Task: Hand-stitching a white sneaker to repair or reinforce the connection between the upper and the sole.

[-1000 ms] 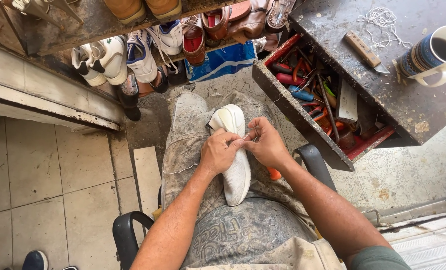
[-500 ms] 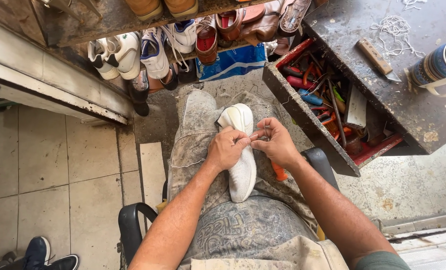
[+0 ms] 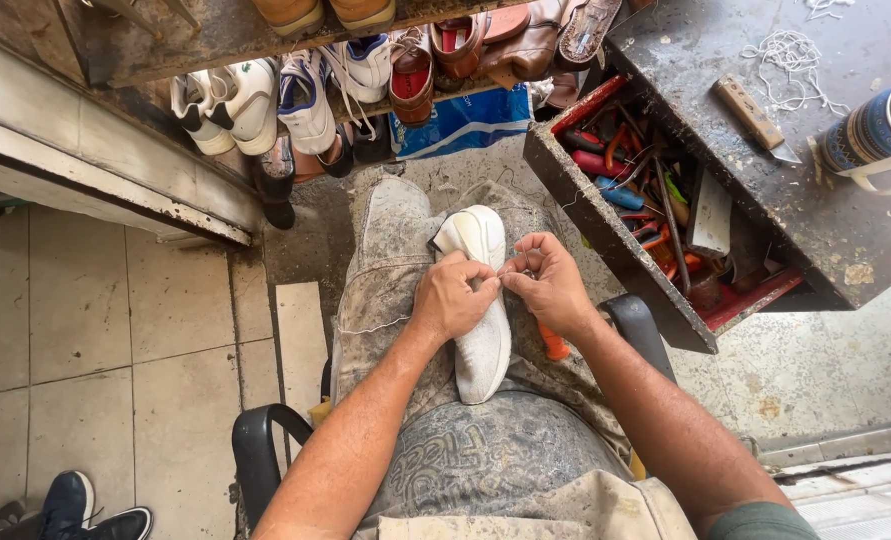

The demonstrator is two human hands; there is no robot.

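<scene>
Shoe [image 3: 482, 330], white, sole up on lap, long axis running away from body, toe far; left hand [image 3: 450, 300] closed over its left edge at mid-length, right hand [image 3: 550, 285] at right edge, fingertips pinched on thin thread, both equally near.

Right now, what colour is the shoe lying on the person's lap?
White; the shoe shows best in the head view, held between the left hand and right hand.

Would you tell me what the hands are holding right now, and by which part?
Both hands meet on the white shoe lying on the lap: the left hand grips its middle, and the right hand pinches something too small to identify at its edge.
</scene>
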